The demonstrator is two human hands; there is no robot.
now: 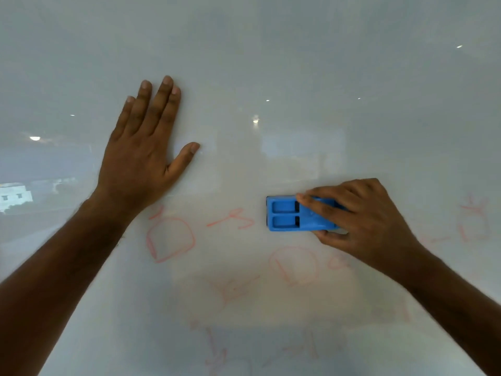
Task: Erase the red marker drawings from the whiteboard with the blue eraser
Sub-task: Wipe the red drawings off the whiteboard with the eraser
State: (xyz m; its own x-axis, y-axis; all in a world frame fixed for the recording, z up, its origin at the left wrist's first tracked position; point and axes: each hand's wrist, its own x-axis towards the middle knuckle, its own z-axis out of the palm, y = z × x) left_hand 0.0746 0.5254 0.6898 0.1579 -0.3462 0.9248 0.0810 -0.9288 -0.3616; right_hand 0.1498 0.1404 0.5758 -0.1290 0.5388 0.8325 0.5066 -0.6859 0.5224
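The glossy whiteboard (pixel 271 63) fills the view. My right hand (pixel 360 221) grips the blue eraser (pixel 287 214) and presses it flat on the board, right of centre. Red marker drawings lie across the lower half: a rounded shape (pixel 170 238) at the left, a squiggle (pixel 230 219) just left of the eraser, a fainter circle (pixel 294 264) below the eraser, and faint marks (pixel 474 221) at the far right. More pale red marks (pixel 217 348) sit near the bottom. My left hand (pixel 146 150) rests flat on the board, fingers spread, above the rounded shape.
The board's surface reflects ceiling lights (pixel 255 120) and a window scene (pixel 16 196) at the left edge. The upper half of the board carries no drawings.
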